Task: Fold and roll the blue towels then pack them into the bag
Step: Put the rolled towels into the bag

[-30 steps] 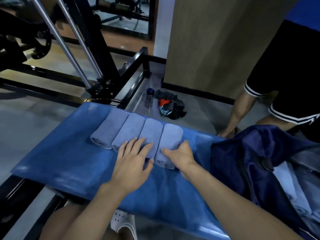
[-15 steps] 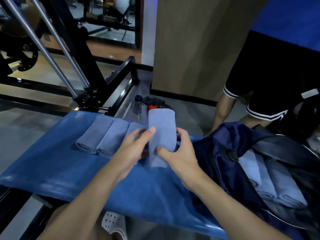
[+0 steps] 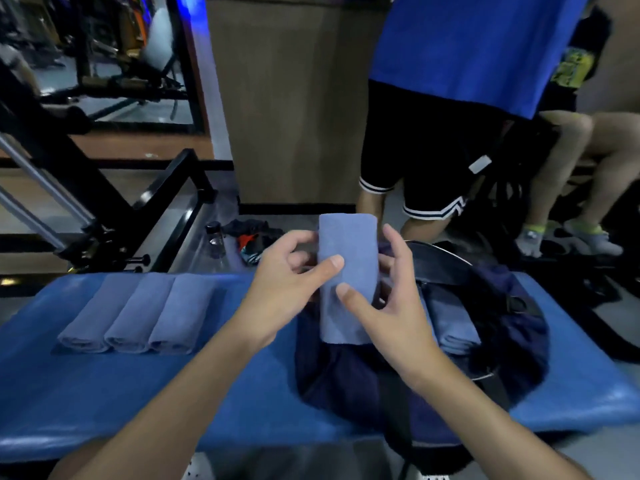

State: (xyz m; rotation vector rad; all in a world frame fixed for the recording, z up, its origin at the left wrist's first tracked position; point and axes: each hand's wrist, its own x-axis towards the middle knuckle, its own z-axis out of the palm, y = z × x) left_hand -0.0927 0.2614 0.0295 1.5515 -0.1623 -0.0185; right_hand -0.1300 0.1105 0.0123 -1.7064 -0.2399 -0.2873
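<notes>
Now: soft and easy to squash

I think the rolled towel [image 3: 347, 251] is light and squashy, and it could come undone, so I would hold it round the middle. My left hand [image 3: 277, 284] and right hand [image 3: 389, 317] both pinch it there, thumbs in front, fingers curled behind. It stands upright just over the open dark bag [image 3: 339, 379], where a packed roll [image 3: 453, 330] lies. Three spare rolls [image 3: 138, 313] lie on the blue bench [image 3: 173, 393] to the left.

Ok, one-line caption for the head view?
Left hand and right hand hold a rolled towel over the open bag; three rolls lie on the bench.
</notes>
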